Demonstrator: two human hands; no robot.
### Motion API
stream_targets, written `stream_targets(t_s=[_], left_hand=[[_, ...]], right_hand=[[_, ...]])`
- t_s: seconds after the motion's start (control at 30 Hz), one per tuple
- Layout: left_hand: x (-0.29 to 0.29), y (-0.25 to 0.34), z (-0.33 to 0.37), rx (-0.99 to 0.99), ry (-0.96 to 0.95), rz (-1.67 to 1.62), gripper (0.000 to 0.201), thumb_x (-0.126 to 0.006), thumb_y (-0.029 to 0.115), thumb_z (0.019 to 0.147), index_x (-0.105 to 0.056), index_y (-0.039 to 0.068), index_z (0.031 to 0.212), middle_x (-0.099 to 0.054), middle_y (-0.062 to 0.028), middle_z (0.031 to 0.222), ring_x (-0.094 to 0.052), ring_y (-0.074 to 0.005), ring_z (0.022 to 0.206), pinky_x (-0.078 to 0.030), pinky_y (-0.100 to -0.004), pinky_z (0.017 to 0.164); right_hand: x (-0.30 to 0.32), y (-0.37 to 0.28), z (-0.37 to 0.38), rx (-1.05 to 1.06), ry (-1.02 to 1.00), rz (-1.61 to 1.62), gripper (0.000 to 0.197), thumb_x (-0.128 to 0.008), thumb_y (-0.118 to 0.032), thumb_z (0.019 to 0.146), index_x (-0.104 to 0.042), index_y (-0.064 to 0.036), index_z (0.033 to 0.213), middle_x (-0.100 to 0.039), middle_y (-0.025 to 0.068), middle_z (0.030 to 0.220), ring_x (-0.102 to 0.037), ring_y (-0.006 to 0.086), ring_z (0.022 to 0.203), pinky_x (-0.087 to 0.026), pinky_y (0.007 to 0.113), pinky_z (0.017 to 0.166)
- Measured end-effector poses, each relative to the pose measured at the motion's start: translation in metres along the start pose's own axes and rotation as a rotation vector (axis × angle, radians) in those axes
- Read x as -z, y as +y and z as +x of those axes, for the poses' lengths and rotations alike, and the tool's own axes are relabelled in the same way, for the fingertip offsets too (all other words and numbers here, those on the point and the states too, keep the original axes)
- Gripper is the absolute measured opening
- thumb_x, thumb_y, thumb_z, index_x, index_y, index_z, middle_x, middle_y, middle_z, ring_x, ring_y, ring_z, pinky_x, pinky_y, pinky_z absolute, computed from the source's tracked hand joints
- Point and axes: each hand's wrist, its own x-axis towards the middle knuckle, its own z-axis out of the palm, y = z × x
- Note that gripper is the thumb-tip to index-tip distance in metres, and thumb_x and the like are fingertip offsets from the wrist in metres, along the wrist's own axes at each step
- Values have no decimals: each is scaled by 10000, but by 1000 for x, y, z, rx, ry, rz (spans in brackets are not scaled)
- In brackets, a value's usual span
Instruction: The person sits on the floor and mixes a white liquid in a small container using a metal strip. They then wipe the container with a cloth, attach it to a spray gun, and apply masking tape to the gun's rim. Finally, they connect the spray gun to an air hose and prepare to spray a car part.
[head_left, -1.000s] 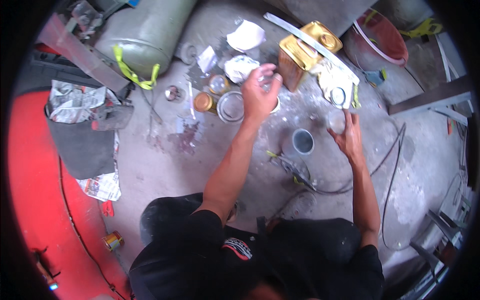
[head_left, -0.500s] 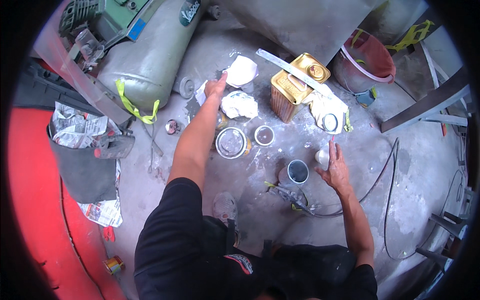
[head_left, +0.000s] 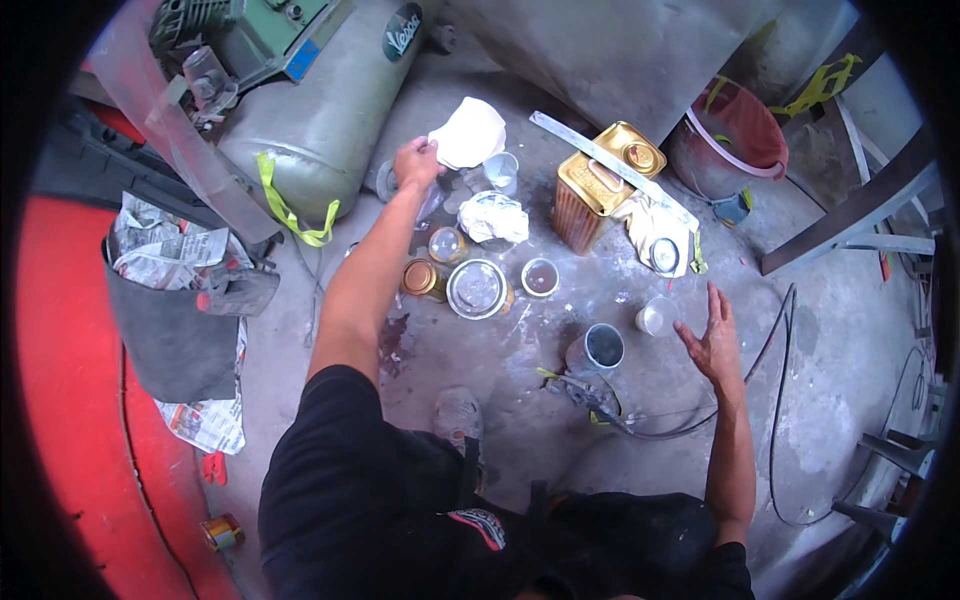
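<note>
My left hand (head_left: 415,165) reaches out over the floor and pinches the left edge of a white, rounded paper piece (head_left: 472,132). Just below that paper stands a clear plastic cup (head_left: 501,175), with a crumpled white cloth or paper wad (head_left: 493,217) beside it. Open and holding nothing, my right hand (head_left: 715,342) hovers at the right with fingers spread. A small whitish cup (head_left: 655,317) is nearest to it, apart from the fingers. A grey cup with dark contents (head_left: 603,346) stands farther left.
A lidded can (head_left: 478,289), small jars (head_left: 424,278) and a brownish-filled cup (head_left: 540,277) cluster mid-floor. Behind stands a gold metal tin (head_left: 597,190) with a metal strip (head_left: 612,165) across it. A hose (head_left: 690,428) curves at right; a compressor tank (head_left: 310,120) lies far left.
My right hand has moved away from the small whitish cup and opened wider. My left hand has shifted with the white paper, and the clear cup near it now shows. The view has shifted slightly.
</note>
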Motion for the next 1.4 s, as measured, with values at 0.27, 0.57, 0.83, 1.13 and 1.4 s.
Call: stream_targets(t_s=[0.27, 0.57, 0.83, 1.13, 1.4], left_hand=[[65, 95, -94, 6, -571, -288, 253, -656, 147, 970, -645, 36, 1197, -695, -62, 1040, -684, -125, 856, -594, -269, 699], [46, 114, -158, 166, -731, -513, 237, -626, 57, 967, -639, 36, 1203, -697, -90, 1089, -686, -165, 948, -590, -318, 766], [-10, 60, -220, 169, -921, -207, 326, -676, 85, 947, -616, -72, 1226, -716, -135, 1092, -716, -175, 913, -598, -288, 766], [-44, 21, -253, 105, -1145, 33, 324, -685, 145, 961, -658, -59, 1211, -739, -85, 1037, -690, -115, 881, -562, -260, 783], [-32, 20, -262, -74, -1200, 195, 404, -705, 191, 950, -635, -90, 1231, -743, -113, 1046, -698, -117, 919, -557, -255, 785]], right_hand=[[29, -21, -43, -110, -58, 230, 464, -753, -326, 884, -666, 2, 1201, -713, 232, 1066, -721, 333, 901, -568, 401, 747], [-19, -38, -85, -185, -239, 497, 542, -753, -406, 861, -676, 30, 1173, -723, 232, 1043, -717, 335, 882, -565, 406, 788], [-114, -9, -122, 103, -212, 265, 720, -732, -542, 821, -647, 45, 1229, -709, 247, 1052, -689, 388, 984, -530, 438, 887], [-172, -24, -127, -32, -554, 606, 539, -738, -392, 860, -670, -2, 1226, -690, 270, 823, -698, 400, 865, -539, 437, 806], [-103, -62, -132, -29, -445, 533, 332, -706, -160, 878, -690, -5, 1172, -702, 260, 1025, -668, 441, 961, -550, 467, 815]])
